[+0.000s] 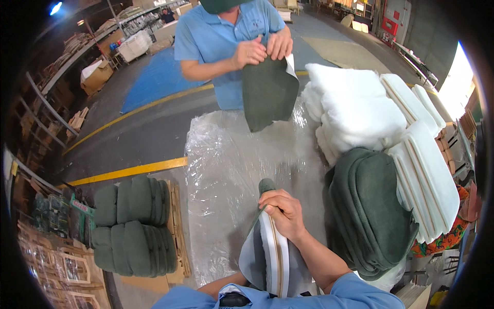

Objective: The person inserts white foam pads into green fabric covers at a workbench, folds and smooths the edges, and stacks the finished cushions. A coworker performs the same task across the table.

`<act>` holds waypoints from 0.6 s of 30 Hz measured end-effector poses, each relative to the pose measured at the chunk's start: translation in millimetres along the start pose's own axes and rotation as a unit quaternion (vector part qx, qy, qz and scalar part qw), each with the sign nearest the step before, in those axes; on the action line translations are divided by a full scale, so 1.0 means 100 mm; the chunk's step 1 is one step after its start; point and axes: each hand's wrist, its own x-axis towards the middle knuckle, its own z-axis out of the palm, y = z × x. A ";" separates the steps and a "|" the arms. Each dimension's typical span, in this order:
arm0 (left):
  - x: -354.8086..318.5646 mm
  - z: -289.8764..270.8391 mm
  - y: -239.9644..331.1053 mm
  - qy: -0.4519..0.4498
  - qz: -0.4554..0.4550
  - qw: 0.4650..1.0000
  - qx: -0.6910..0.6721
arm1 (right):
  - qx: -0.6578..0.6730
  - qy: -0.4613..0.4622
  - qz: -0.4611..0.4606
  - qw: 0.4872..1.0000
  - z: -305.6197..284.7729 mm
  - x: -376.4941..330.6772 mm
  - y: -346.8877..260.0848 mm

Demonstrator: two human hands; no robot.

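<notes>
Near the front of the plastic-covered table (216, 170), a seat cushion piece stands on edge against me: white padding (265, 252) along a thin tan board, with a dark green fabric cover (266, 185) over its far end. My right hand (284, 210) is closed around that far end, gripping fabric and padding together. A pale flap of the cover (249, 260) hangs on the left side. My left forearm (226, 286) runs in behind this flap, and the hand itself is hidden. Close to my right arm lies a stack of dark green fabric covers (363, 211).
Across the table a co-worker in a blue shirt holds up a green fabric cover (270, 95). White fluffy padding (355, 103) and white padded boards (424, 180) are piled at the right. Finished-looking green cushions (134, 247) sit on a pallet (177, 232) at the left.
</notes>
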 end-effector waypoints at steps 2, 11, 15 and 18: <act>-0.19 0.00 -0.08 0.005 -0.001 1.000 0.020 | 0.002 0.003 -0.011 1.000 -0.02 0.00 -0.07; -0.86 -0.12 -0.36 0.050 0.006 0.994 0.095 | 0.028 0.011 -0.030 0.999 -0.04 -0.01 -0.31; -1.07 -0.16 -0.40 0.056 0.005 0.989 0.135 | 0.045 0.002 0.033 0.998 0.01 -0.07 -0.05; -1.05 -0.14 -0.10 0.035 0.021 0.978 0.205 | 0.044 0.013 0.096 0.994 -0.09 -0.20 0.20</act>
